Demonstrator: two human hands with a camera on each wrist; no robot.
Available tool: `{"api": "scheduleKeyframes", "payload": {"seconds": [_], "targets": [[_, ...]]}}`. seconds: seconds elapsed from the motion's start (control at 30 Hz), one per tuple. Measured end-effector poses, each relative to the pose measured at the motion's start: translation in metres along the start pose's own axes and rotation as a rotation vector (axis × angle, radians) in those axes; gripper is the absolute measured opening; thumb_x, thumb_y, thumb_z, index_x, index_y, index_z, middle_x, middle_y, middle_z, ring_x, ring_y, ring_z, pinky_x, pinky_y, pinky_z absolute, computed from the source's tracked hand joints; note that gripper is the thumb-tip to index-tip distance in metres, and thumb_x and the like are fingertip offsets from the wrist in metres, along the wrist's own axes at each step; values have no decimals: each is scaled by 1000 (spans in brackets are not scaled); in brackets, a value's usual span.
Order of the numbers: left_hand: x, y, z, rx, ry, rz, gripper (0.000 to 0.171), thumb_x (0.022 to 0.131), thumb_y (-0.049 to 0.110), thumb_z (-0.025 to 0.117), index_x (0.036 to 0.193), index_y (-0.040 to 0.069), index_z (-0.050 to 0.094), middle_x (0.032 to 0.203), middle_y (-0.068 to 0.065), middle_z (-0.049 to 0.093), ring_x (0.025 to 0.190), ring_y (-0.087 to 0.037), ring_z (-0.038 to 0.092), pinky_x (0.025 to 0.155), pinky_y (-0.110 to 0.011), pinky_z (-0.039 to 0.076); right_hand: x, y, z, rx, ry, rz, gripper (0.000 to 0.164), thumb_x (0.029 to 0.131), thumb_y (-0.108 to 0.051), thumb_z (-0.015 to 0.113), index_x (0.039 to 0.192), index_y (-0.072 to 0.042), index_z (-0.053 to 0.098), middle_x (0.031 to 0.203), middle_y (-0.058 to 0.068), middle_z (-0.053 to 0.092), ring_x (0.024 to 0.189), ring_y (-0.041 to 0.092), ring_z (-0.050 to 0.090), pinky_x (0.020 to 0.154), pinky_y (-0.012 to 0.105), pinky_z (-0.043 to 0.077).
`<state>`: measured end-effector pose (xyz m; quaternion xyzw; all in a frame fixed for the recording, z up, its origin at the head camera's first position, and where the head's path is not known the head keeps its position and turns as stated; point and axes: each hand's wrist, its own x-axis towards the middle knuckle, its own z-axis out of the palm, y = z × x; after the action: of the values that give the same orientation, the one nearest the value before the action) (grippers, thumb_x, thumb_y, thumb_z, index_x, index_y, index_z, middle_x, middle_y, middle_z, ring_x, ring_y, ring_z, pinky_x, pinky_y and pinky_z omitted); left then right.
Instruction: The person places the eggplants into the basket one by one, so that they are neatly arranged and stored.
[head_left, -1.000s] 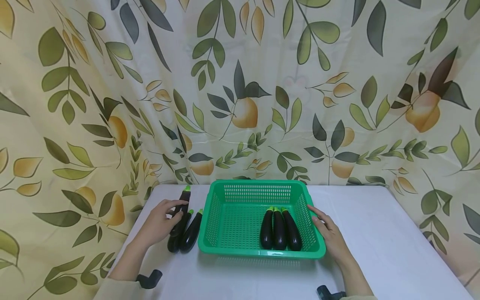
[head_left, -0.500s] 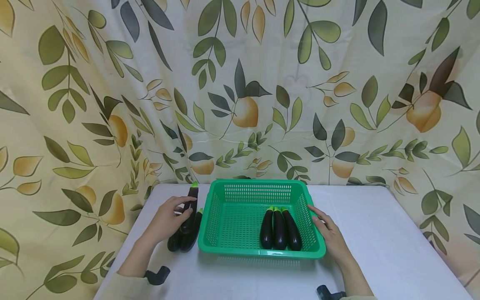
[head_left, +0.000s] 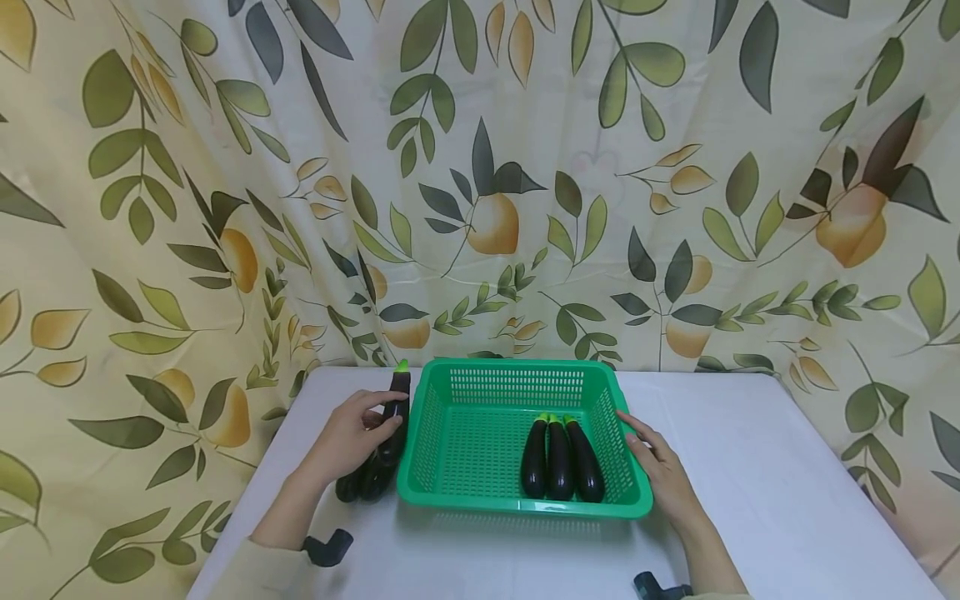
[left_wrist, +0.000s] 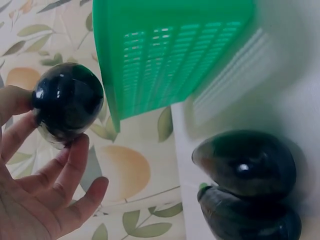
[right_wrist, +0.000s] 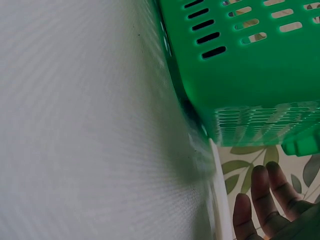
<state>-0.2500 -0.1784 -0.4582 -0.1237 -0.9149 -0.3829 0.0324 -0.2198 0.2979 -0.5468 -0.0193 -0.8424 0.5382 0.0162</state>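
Observation:
My left hand (head_left: 347,437) pinches a dark purple eggplant (left_wrist: 69,102) between thumb and fingers. It stands raised, green stem end up, just left of the green plastic basket (head_left: 480,505). Two more eggplants (left_wrist: 245,162) lie side by side on the table below, partly covered by the held one in the head view. Inside the basket, three eggplants (head_left: 559,462) rest in a row toward the right, stems pointing away. My right hand (head_left: 663,467) touches the basket's right rim; several of its fingers extend loosely in the right wrist view, its thumb out of sight there.
A white cloth covers the table (head_left: 750,483) under the basket. Behind and to the left hangs a curtain (head_left: 555,292) with printed leaves and fruit. The basket's perforated walls rise to a wide rim.
My left hand has carried the eggplant rightward, from over the two lying eggplants to close beside the basket's left rim. The right hand and the basket stay in place.

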Motion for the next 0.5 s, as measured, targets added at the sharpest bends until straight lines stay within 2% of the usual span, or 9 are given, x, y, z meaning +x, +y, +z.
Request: {"api": "scheduleKeyframes", "payload": {"seconds": [0.27,0.5], "targets": [[4,6,6,-13,-11,33,36,99,28,71,134,31,68,130,-5,64,118,-36,69,94,-50,60,2,2,0,-2,-3,12,57,110,-51,36,162,-28,36,161,16,36,137,34,41,91,33,46],[8,13,8,-32,-24,44,36,99,29,71,134,35,68,130,-3,64,113,-30,71,88,-41,63,3,1,-1,10,-6,19,57,110,-52,37,162,-28,36,162,16,34,136,35,42,90,32,48]]}}
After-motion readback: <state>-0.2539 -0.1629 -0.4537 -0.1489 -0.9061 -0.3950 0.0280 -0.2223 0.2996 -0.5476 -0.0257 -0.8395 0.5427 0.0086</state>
